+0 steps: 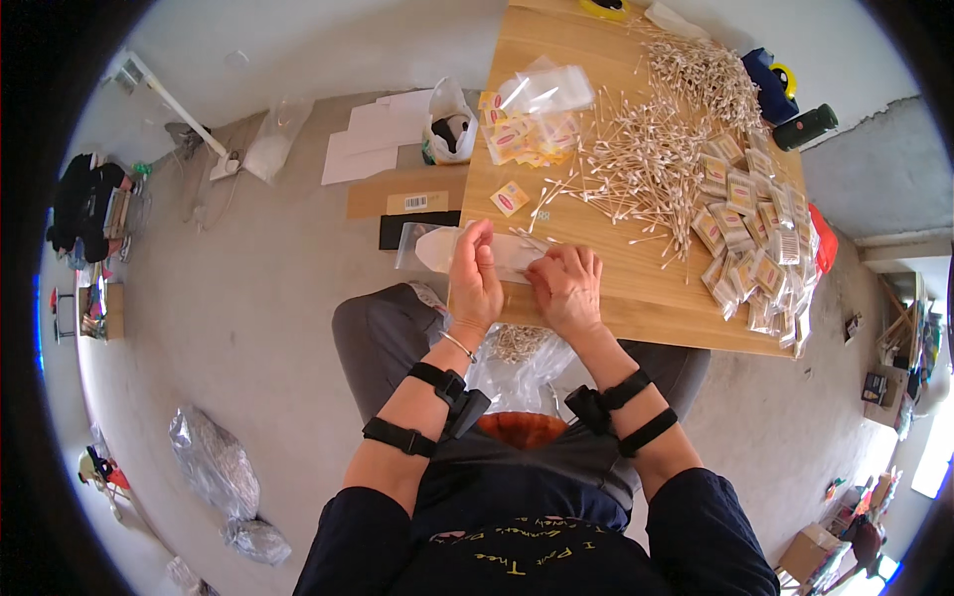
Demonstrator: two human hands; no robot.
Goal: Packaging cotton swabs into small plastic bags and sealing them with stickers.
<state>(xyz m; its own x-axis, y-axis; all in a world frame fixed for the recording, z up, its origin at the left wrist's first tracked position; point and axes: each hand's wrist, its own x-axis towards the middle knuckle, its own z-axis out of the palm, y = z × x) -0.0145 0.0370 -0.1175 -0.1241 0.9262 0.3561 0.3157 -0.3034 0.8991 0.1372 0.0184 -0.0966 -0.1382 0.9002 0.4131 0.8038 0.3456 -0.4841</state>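
Observation:
A clear plastic bag with a white slip (433, 248) lies across the table's near left edge, passing under my hands. My left hand (475, 283) rests on edge over it, fingers stretched and slightly curved, palm turned toward the right hand. Just to its right, my right hand (569, 288) has its fingers curled down at the bag's right end. What its fingertips pinch is hidden. A few loose cotton swabs (527, 236) lie just beyond the right fingers. A small printed yellow-and-white card (510, 199) lies farther back.
A big heap of cotton swabs (646, 159) covers the table's middle and back. Several filled small packets (740, 228) pile up at right. Empty bags (549, 89) and printed cards (532, 137) lie back left. Another bag of swabs (522, 343) sits below the table edge.

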